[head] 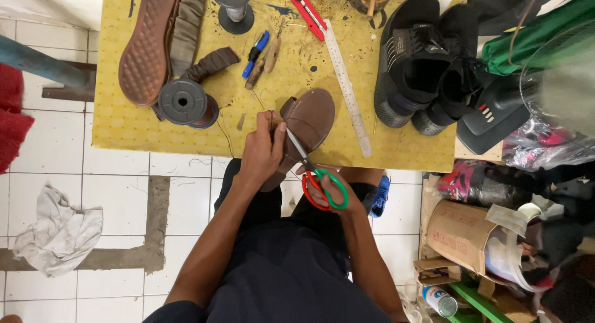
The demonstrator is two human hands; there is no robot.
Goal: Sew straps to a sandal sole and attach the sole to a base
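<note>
My left hand [263,148] grips a brown shoe sole [308,119] at its near end, holding it over the front edge of the yellow-topped table [136,128]. My right hand [328,190] has its fingers through the red and green handles of a pair of scissors [316,174]. The scissor blades point up and left along the edge of the sole, right beside my left thumb. Whether the blades are cutting into the sole I cannot tell.
On the table lie a reddish-brown outsole [145,47], grey thread spools [183,103], a steel ruler [347,87], a red cutter [308,13], a blue-handled tool [255,52] and black sneakers [421,56]. A white rag [59,230] lies on the tiled floor. Boxes and bags crowd the right.
</note>
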